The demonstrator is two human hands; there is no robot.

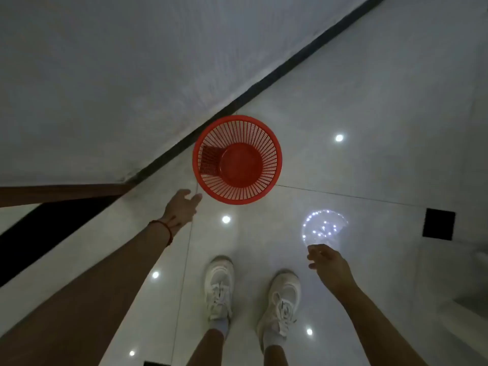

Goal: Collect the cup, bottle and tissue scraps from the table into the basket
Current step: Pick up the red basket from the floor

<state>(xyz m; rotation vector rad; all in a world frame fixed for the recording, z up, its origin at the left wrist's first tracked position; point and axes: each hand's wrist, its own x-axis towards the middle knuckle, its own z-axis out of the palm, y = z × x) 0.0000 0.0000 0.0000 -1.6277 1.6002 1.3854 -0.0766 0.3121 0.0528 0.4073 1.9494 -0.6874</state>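
A round red slatted plastic basket [253, 192] stands on the glossy tiled floor next to the wall's dark skirting, with nothing visible inside it. My left hand [182, 207] reaches toward its near left rim, fingers apart, just short of touching, and holds nothing. A red string sits on that wrist. My right hand [330, 265] hangs lower right above the floor, fingers loosely spread and empty. No cup, bottle, tissue scraps or table appear in this view.
My two feet in white sneakers [219, 286] stand on the floor below the basket. A brown wooden edge [63, 192] juts in from the left. A dark square [438, 224] is set in the floor at right. Ceiling lights reflect in the tiles.
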